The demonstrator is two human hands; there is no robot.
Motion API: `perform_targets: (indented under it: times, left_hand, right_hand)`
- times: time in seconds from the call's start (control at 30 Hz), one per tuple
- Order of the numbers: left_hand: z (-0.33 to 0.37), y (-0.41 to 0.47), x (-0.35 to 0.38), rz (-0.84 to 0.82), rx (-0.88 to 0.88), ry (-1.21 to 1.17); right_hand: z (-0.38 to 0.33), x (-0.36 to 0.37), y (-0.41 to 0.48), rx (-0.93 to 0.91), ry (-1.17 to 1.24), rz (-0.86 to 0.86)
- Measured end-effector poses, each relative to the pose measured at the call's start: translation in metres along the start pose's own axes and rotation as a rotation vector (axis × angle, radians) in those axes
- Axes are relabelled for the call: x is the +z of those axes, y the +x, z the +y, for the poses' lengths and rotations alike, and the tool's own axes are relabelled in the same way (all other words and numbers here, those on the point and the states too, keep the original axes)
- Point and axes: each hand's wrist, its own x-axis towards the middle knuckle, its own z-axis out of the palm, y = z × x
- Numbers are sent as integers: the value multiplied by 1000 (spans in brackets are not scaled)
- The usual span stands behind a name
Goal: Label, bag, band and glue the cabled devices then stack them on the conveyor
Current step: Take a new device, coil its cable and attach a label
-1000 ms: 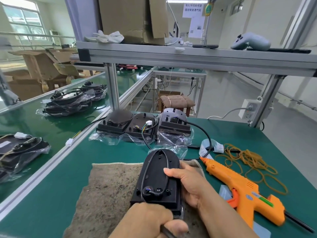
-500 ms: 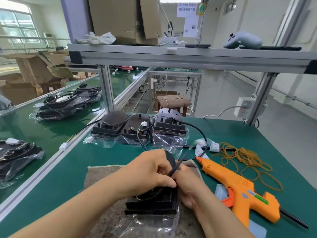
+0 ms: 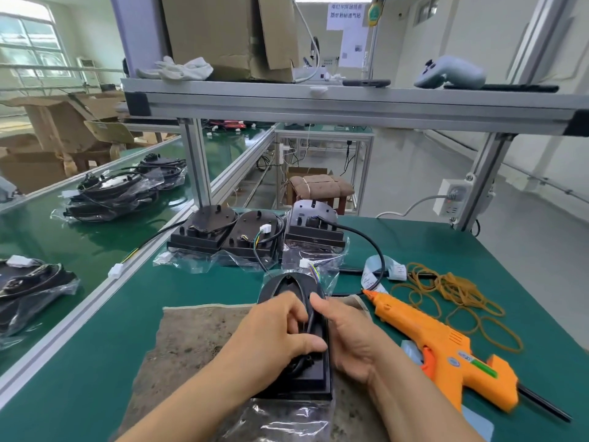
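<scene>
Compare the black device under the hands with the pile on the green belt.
The device in hand lies alone on the brown mat, its bag loose beneath it; the pile on the belt is stacked and fully bagged. The left hand and right hand hold the first; nobody touches the pile. Both are black, with cables.

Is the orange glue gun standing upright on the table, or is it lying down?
Lying down. The orange glue gun rests on its side on the green table, with its nozzle pointing away from the person.
</scene>
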Motion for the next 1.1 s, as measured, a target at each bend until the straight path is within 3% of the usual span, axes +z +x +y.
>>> perform_targets:
  times: [0.17,0.27,0.37,0.47,0.57,0.73,0.9,0.97,1.1]
  left_hand:
    - [9,-8,6,25,28,171]
    - [7,-11,8,73,73,140]
    - [-2,4,-2,225,41,-1]
    - [-10,27,-13,337,175,167]
    - [-12,52,-20,149,428,400]
    - [3,85,-25,-161,686,790]
    - [-4,88,-40,-85,936,999]
    - [-9,87,-43,-46,944,987]
    - [-5,89,-42,-133,923,959]
  right_hand:
    - [1,-1,4,-39,33,52]
    - [1,-1,6,-20,28,63]
    - [-1,-3,9,2,-7,67]
    - [-2,-3,11,14,-63,86]
    - [-2,-4,11,14,-91,97]
    - [-2,-5,11,20,-116,123]
    - [0,-4,11,21,-113,136]
    - [0,-4,12,17,-112,149]
    - [1,-5,14,20,-120,151]
